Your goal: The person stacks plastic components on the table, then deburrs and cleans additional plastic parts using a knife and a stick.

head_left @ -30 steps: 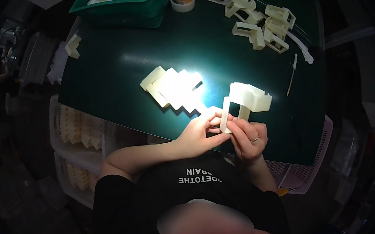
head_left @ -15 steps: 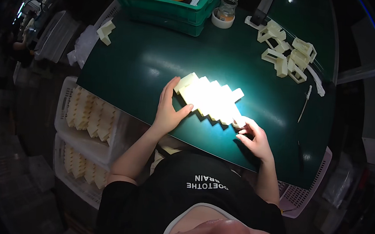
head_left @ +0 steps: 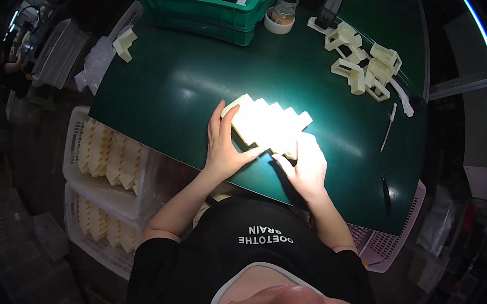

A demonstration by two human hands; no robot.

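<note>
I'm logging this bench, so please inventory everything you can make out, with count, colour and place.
Table: one, dark green, centre
Nested angular parts: uncountable in glare, cream, mid-table
Loose angular part: one, cream, table's left edge
Frame-like parts: several, cream, upper right
Plastic bins: apparently two, green, upper left
Glass jar: one, clear, in white dish
Stick: one, pale, right
Slim tool: one, black, right
White baskets: two, lower left, holding cream zigzag rows
Pink basket: one, lower right
Shirt: one, black, bottom
Left hand: one, bare, at nested parts' left
Right hand: one, bare, at their right
</note>
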